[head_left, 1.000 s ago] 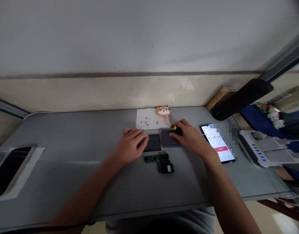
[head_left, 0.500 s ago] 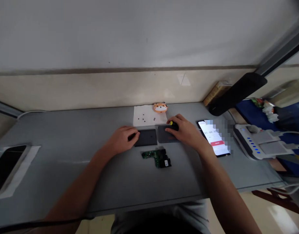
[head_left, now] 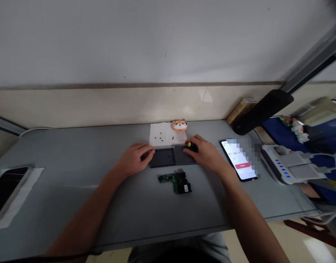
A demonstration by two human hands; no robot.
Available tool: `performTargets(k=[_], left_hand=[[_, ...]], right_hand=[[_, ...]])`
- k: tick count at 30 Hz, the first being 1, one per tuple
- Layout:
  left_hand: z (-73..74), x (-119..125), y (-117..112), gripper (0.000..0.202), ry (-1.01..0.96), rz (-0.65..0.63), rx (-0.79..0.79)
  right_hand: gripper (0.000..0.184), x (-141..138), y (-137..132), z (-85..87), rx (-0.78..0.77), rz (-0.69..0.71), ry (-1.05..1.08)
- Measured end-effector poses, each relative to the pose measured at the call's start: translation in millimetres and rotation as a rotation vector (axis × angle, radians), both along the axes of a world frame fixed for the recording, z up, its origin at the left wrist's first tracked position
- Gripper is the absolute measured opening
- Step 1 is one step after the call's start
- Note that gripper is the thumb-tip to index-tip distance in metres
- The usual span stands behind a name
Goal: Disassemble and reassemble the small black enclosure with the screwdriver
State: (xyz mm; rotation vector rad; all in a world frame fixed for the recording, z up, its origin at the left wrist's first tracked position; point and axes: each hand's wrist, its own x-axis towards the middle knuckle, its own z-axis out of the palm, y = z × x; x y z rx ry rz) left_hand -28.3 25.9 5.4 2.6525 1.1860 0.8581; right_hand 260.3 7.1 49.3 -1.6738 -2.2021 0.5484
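Two dark flat rectangular casing halves lie side by side on the grey desk. My left hand (head_left: 136,159) pinches the outer end of the left casing half (head_left: 162,157). In my right hand (head_left: 205,152) is a black-handled screwdriver (head_left: 190,144) with a yellow end; its shaft is hidden. That hand rests on the right casing half (head_left: 181,155), covering its right part. Just in front of the halves lies a green circuit board (head_left: 175,180) with a black block at one end. Behind them, a white paper sheet (head_left: 157,130) carries several tiny dark screws (head_left: 161,138).
An orange animal-faced case (head_left: 179,125) sits on the paper. To the right are a lit phone (head_left: 240,162), a white power strip (head_left: 288,164) with plugs, a black cylinder (head_left: 262,111) and a box (head_left: 241,109). Another phone (head_left: 9,190) lies far left.
The gap between the two casing halves has closed, and their inner edges now meet. My right hand has shifted slightly left with the screwdriver. The view has tilted a little upward.
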Motion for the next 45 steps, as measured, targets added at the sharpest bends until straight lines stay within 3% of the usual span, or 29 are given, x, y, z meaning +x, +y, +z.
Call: performTargets(k=[8,16,19,25,27,31,35,39,45], left_hand=[[3.5,-2,-2,0.033,0.038,0.064,-0.143],[9.0,-12,4,0.028,-0.034,0.103,-0.068],[14.9,-11,0,0.023,-0.058,0.068,-0.02],[23.6,8,-23,0.031,-0.154,-0.151,0.052],[24.0,11,-26,0.031,-0.193,-0.169,-0.003],[22.0,7,-20,0.026,-0.278,-0.073,-0.207],[18.7,3,-14,0.025,-0.322,-0.051,-0.336],[19.6,9,-24,0.024,-0.383,-0.184,-0.316],[35.1,29,-44,0.028,-0.269,-0.315,-0.191]], right_hand=[[0.013,-1,1,-2.7,0.035,-0.021,0.057],[0.015,-2,3,2.3,0.18,-0.227,0.138],[0.009,-3,2,6.7,0.167,-0.348,0.277],[0.041,2,-3,21.5,0.214,-0.481,0.669],[0.041,7,-1,23.3,0.131,-0.5,0.857],[0.039,17,5,24.7,-0.087,-0.542,1.122],[0.041,21,4,28.9,-0.277,-0.482,1.255],[0.046,26,0,34.8,-0.392,-0.352,1.393],[0.042,26,5,35.8,-0.188,-0.293,1.57]])
